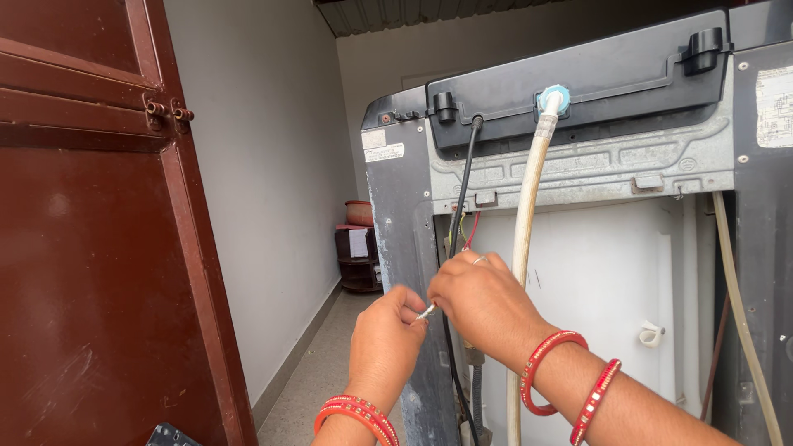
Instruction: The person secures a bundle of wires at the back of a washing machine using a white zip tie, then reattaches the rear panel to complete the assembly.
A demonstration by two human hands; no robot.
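My left hand [387, 334] and my right hand [483, 301] meet in front of the open back of a washing machine [578, 165]. Between their fingertips is a thin silvery metal piece [426, 311]; both hands pinch it. My right hand lies over the black power cord [464, 177], which runs down from the black top panel, and beside the cream inlet hose [529, 206]. The hose hangs from a blue connector [553, 97]. Red and yellow wires [471, 231] show just above my right hand. Red bangles sit on both wrists.
A dark red door [99, 248] fills the left side. A white wall and narrow floor strip lead back to a dark stand with a clay pot [358, 213]. A second thin hose [739, 314] hangs at the machine's right. The white inner tub [611, 272] is exposed.
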